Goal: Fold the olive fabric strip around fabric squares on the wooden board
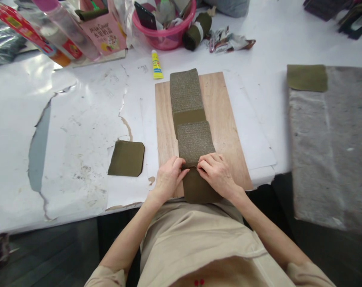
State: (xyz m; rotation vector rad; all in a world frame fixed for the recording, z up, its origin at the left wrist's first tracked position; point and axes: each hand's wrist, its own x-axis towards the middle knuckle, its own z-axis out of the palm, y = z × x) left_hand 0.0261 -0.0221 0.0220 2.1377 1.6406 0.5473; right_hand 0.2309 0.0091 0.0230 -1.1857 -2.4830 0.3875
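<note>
A long olive fabric strip [195, 141], with rough, speckled sections and smooth bands, lies lengthwise on a wooden board [225, 131]. At its near part, a smooth dark olive flap [200, 187] hangs toward my lap. My left hand [170, 175] pinches the seam between the rough section and this flap from the left. From the right, my right hand [215, 172] pinches the same seam, fingertips close to the left ones. To the left of the board, a separate square olive fabric piece [127, 158] lies flat on the table.
Beyond the board lies a yellow glue tube [157, 65]. A pink basket [169, 40] of odds and ends, a rolled olive fabric [198, 31] and bottles [67, 30] stand at the back. On the right is a grey felt-like surface [327, 155] bearing an olive patch [307, 78]. The white table covering [79, 191] is torn.
</note>
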